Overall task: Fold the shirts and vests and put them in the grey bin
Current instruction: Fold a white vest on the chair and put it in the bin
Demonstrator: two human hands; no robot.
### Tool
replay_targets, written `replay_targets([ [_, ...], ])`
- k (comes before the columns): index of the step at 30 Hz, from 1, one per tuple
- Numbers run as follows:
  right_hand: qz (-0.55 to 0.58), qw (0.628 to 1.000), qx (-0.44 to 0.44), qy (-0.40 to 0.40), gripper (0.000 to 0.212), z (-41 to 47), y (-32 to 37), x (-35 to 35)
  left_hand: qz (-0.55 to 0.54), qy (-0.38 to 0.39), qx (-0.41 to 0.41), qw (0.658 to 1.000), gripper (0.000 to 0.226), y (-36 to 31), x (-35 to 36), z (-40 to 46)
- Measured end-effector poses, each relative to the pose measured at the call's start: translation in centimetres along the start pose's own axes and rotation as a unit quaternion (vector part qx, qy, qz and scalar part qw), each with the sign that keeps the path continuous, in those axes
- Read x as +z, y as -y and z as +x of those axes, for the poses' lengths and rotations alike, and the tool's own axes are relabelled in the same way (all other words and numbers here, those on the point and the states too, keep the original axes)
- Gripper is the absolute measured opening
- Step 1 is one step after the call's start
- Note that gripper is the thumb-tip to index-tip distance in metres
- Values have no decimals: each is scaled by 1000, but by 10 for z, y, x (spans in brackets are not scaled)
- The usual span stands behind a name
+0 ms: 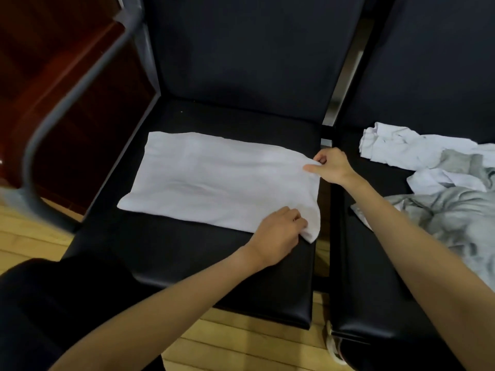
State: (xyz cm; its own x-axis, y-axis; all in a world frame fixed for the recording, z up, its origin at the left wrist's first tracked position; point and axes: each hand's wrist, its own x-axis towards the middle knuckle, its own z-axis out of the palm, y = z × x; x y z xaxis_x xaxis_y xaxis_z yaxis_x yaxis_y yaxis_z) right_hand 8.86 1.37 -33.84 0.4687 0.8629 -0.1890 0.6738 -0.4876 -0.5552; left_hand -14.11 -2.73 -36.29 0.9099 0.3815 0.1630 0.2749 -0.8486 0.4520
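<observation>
Black padded chair seat [187,263] is basically the work surface, with a second black seat [375,263] right beside it on the right and a strip of pale wooden floor [241,344] showing in the gap between them and underneath. Dark chair backs fill the top of the view, and a grey metal armrest [67,97] curves past on the left of the seat, pretty blurry.

Lying flat on the left seat is a white shirt [214,178], already folded into a long rectangle that runs across the seat from left to right. It's mostly smooth, just a few soft creases.

Both hands are at the shirt's right end. The left hand [278,236] is on the near right corner, fingers curled and pinching a bunched bit of cloth that hangs just over the seat's right edge. The right hand [330,166] is at the far right corner, thumb and fingers pinching the edge of the fabric and lifting it slightly off the seat. So both hands are closed on the shirt, neither one spread out.

Over on the right seat, well apart from the shirt, there's a messy pile of clothes [442,188], white pieces at the back and grey ones nearer, all crumpled and unfolded. The pile runs off the right side of the view.
</observation>
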Motion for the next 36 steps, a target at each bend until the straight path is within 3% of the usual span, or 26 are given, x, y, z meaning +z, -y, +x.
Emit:
replay_targets([
  [7,85,993,73,-44,23,-72,-11,3,-46,52,-111,991,15,-10,-24,-31],
  [10,102,992,71,-23,12,-116,-13,5,-37,122,-117,985,18,-14,-37,-61],
  [14,203,971,125,6,14,-178,-12,12,-47,198,-110,973,21,-27,-53,-105],
  [17,288,938,193,20,26,-223,-7,15,-82,177,-122,973,23,-35,-63,-140],
  [21,394,889,233,4,23,-267,-3,14,-194,76,-162,964,17,-41,-74,-178],
  [25,577,779,243,40,14,-280,9,12,-318,8,-245,916,9,-37,-84,-195],
  [27,621,743,248,28,17,-272,20,12,-358,-37,-299,884,7,-33,-90,-194],
  [29,643,728,239,13,22,-258,33,12,-400,-92,-356,840,14,-30,-95,-189],
  [33,667,704,244,-2,21,-223,65,20,-511,-163,-446,717,18,-19,-102,-171],
  [36,676,685,271,-15,26,-193,84,35,-535,-188,-488,664,21,-6,-101,-160],
])
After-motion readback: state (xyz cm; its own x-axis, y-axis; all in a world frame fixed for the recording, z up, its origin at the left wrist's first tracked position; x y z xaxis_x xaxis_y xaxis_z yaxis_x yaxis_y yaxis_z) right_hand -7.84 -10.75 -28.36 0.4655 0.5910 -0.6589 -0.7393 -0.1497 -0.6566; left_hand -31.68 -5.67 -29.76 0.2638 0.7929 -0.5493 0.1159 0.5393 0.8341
